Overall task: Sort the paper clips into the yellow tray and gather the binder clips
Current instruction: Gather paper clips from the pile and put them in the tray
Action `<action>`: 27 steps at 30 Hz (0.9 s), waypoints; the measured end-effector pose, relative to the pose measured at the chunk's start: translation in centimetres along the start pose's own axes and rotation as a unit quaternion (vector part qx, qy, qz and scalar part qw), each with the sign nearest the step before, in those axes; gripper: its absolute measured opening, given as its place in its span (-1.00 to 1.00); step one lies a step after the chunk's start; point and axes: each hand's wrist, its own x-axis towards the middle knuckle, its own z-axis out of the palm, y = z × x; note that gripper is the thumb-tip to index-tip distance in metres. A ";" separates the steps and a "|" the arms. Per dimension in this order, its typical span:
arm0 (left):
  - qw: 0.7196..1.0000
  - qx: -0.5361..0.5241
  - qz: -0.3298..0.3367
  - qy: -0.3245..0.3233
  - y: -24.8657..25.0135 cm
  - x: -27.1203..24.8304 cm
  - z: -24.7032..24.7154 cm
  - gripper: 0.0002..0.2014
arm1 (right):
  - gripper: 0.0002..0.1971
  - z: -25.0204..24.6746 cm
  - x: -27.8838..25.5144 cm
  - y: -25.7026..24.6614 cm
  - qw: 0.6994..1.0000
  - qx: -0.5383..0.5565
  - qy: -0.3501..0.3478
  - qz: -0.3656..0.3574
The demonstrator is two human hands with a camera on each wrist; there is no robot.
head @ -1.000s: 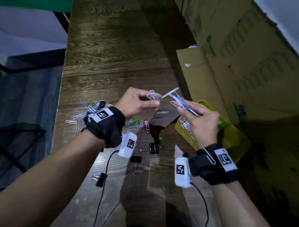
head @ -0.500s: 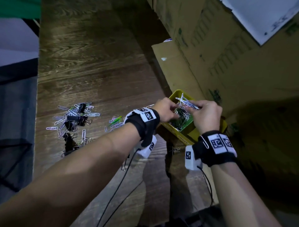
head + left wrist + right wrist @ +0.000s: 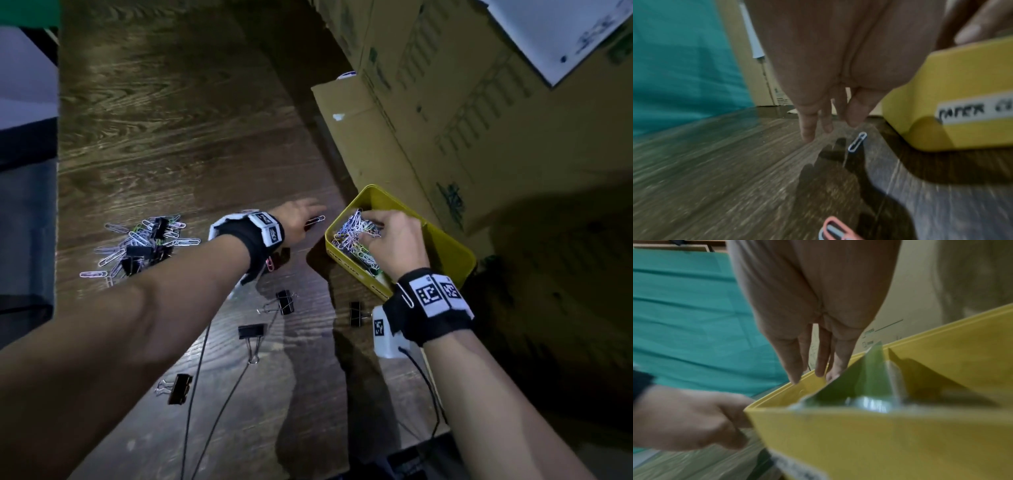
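The yellow tray stands at the right of the wooden table with a heap of coloured paper clips inside. My right hand reaches down into the tray, its fingers straight and loose over the heap and holding nothing; the right wrist view shows those fingers at the tray's rim. My left hand hovers flat just left of the tray, fingers straight, above a single paper clip lying on the wood. A mixed pile of paper clips and black binder clips lies further left.
Loose black binder clips lie nearer me, with another closest. Cardboard boxes wall in the right side behind the tray. Thin black cables run across the table. A pink clip lies under my left wrist.
Both hands came down from holding clips in the air. The right hand has lowered into the tray and let its bundle go. The left hand has moved left, off the tray, over the table.
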 end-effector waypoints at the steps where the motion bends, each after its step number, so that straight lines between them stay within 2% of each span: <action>1: 0.999 0.045 0.012 -0.028 0.0 0.2 0.6 -0.28 | -0.64 0.3 -0.2 -0.3 1.000 0.000 0.004 -0.015; 3: 0.989 0.135 0.027 -0.056 -0.6 0.4 1.9 -0.29 | -0.72 0.9 -0.6 -0.8 0.998 0.012 0.020 -0.053; 5: 0.977 0.196 0.063 -0.049 -2.1 -0.1 2.8 -0.32 | -0.77 1.6 -1.1 -1.4 0.994 0.028 0.030 -0.100; 7: 0.973 0.212 0.083 -0.043 -4.4 -1.2 2.8 -0.30 | -0.79 2.3 -1.7 -2.1 0.989 0.043 0.030 -0.141; 10: 0.975 0.205 0.068 -0.047 -7.9 -3.9 2.0 -0.29 | -0.79 3.7 -2.6 -3.7 0.980 0.050 0.000 -0.194; 12: 0.978 0.189 0.065 -0.056 -9.2 -5.9 1.9 -0.29 | -0.76 5.2 -2.7 -4.7 0.978 0.043 -0.040 -0.202; 14: 0.978 0.182 0.061 -0.076 -9.8 -7.7 2.3 -0.29 | -0.67 7.1 -2.4 -5.8 0.977 -0.010 -0.105 -0.183; 15: 0.981 0.169 0.061 -0.078 -10.1 -8.5 2.7 -0.28 | -0.58 8.1 -2.2 -6.2 0.974 -0.049 -0.146 -0.166; 17: 0.990 0.119 0.068 -0.040 -10.6 -9.7 3.3 -0.27 | -0.30 10.2 -1.9 -6.6 0.959 -0.116 -0.229 -0.122; 19: 0.996 0.082 0.040 0.018 -11.3 -10.8 3.7 -0.25 | 0.00 12.1 -1.4 -6.9 0.940 -0.183 -0.269 -0.102; 20: 0.997 0.077 0.009 0.027 -11.6 -11.3 4.0 -0.24 | 0.11 12.9 -1.1 -7.0 0.931 -0.215 -0.277 -0.102; 22: 0.994 0.085 -0.062 -0.006 -11.6 -12.0 5.0 -0.14 | 0.24 14.3 -0.7 -7.4 0.921 -0.251 -0.282 -0.098; 24: 0.988 0.091 -0.120 -0.037 -11.1 -12.2 6.1 -0.06 | 0.25 15.5 -0.4 -7.8 0.922 -0.257 -0.272 -0.094; 27: 0.983 0.059 -0.174 -0.010 -9.6 -11.4 7.1 -0.11 | 0.14 16.5 -0.7 -8.8 0.923 -0.259 -0.260 -0.114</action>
